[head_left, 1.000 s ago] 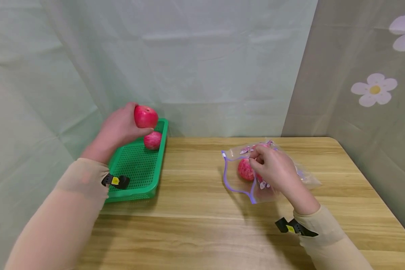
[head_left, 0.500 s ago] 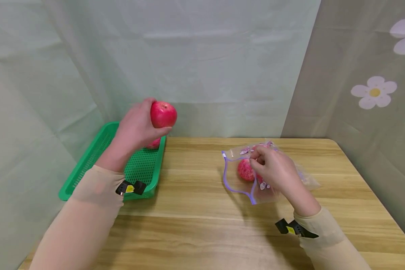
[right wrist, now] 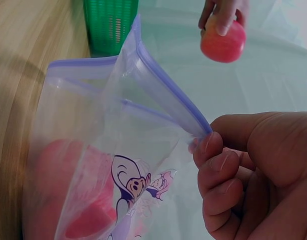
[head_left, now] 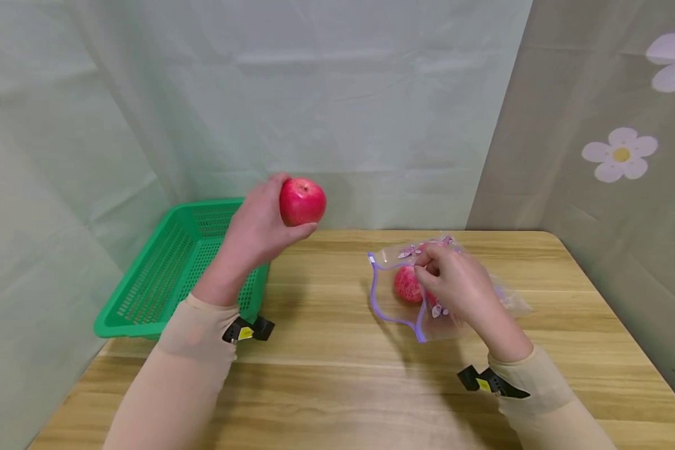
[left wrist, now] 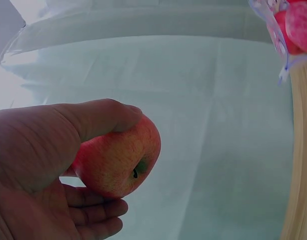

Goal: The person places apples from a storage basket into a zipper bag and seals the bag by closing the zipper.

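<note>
My left hand [head_left: 261,225] grips a red apple [head_left: 302,202] in the air, just right of the green basket. In the left wrist view the thumb lies over the apple [left wrist: 121,157] and its stem hollow faces away from the palm. My right hand [head_left: 455,281] pinches the purple-edged rim of a clear zip bag [head_left: 394,312] between thumb and fingers. The bag's mouth gapes toward the left. Inside the bag are red apples [right wrist: 68,170], seen through the plastic with a cartoon print on it.
A green plastic basket [head_left: 140,281] stands at the table's left, partly hidden behind my left arm. Under everything is a wood-grain table [head_left: 337,387], backed by a pale curtain [head_left: 360,112]. At the right hangs a grey cloth with white flowers [head_left: 621,154].
My left hand has carried the apple rightward from above the basket to beyond its right rim. The right hand and the bag have stayed nearly still.
</note>
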A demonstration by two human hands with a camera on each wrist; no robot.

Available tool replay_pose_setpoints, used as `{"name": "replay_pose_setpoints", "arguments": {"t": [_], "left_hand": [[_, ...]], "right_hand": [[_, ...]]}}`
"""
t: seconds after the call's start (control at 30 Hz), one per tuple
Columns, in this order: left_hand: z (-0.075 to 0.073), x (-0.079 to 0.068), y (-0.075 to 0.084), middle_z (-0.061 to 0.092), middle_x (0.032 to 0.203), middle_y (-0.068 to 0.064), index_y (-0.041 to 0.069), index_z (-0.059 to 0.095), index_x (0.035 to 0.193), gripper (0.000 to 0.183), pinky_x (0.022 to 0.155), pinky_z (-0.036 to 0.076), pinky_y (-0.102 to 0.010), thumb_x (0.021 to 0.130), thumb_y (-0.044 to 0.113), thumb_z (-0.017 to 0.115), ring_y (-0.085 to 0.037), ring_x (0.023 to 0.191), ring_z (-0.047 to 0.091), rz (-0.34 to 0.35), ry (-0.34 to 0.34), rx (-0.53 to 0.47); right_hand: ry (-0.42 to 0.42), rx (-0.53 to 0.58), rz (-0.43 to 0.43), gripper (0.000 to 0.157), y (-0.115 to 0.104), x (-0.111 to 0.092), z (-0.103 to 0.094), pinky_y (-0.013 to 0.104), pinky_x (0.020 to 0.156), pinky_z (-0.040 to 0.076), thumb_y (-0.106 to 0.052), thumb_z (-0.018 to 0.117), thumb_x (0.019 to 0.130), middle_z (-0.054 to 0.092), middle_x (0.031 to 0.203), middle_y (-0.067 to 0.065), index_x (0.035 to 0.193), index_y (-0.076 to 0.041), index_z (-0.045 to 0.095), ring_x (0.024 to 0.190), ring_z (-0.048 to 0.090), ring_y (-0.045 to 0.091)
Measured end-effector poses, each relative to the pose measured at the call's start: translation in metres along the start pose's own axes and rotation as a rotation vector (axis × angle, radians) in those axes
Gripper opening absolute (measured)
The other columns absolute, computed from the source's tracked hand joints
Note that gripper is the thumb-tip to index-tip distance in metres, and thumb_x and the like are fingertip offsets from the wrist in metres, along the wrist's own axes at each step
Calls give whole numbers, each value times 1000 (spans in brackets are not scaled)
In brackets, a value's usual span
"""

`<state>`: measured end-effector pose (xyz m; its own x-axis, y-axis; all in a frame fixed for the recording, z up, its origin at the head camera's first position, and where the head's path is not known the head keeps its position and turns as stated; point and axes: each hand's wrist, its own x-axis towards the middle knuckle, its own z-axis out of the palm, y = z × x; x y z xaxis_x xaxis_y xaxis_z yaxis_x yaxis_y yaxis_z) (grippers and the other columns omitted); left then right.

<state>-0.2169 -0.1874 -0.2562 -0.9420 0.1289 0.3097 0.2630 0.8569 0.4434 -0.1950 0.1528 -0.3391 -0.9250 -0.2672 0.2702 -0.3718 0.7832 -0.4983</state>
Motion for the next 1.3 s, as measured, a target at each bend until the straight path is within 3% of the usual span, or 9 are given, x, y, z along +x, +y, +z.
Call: {"name": "replay_pose_setpoints", "arguments": {"t": [0.3,0.63,0.9,1.3], "left_hand": [[21,-8,10,60,143,-15,3,47,153,91,97,59,-61,83,29,98,-37,129,59,66,45,-47],[43,-18,14,64,137,-14,3,51,149,87,98,59,-55,81,29,98,-35,122,63,118,36,-67],[61,-26,18,66,139,-15,3,49,153,93,94,62,-54,81,32,99,-37,124,64,90,-35,-70],[84,-32,24,70,130,-13,6,55,149,84,91,62,-52,83,35,97,-33,116,67,142,-124,-94]], "right_hand": [[-3,3,4,8,-1,0,0,37,60,41,-12,68,98,61,66,-10,96,-16,75,64,54,14],[-8,1,10,5,-1,1,0,37,60,41,-15,71,101,62,69,-9,97,-15,74,65,55,15],[-10,-9,10,5,2,2,1,37,59,41,-14,70,100,61,68,-9,97,-15,74,64,54,15],[3,-5,11,7,0,3,-2,38,60,41,-13,69,99,61,68,-9,97,-16,75,66,55,15]]}}
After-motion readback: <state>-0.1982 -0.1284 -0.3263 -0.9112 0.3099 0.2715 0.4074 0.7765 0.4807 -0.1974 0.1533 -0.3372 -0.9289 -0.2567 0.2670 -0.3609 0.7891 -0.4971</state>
